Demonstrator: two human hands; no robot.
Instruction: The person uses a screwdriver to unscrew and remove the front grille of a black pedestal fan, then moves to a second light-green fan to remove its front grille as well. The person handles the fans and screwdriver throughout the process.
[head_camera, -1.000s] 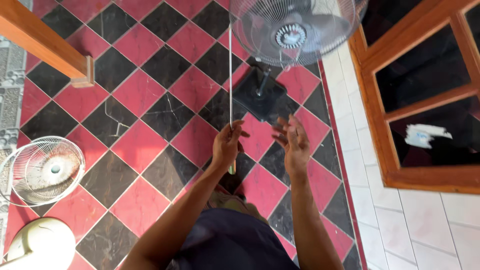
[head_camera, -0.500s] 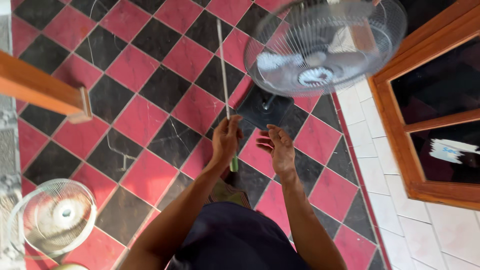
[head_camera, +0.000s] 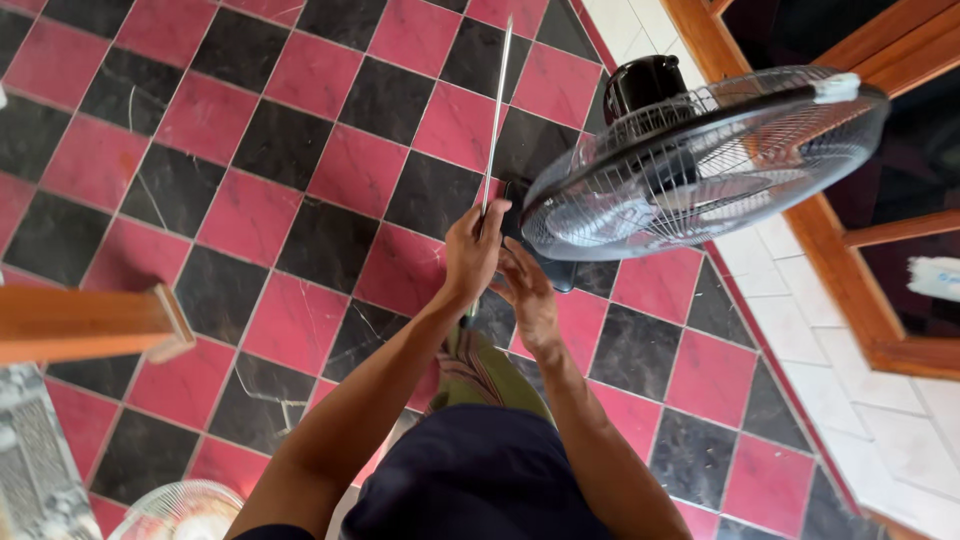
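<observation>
left hand (head_camera: 472, 250) gripped thin metal rod (head_camera: 497, 110) upright | right hand (head_camera: 527, 292) just beside it, half-open, grasp unclear | fan guard (head_camera: 700, 160) beyond right hand

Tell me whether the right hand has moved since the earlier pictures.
Yes. The right hand was apart from the left hand on the thin rod; now it touches it, closer to the fan's dark base.
</observation>
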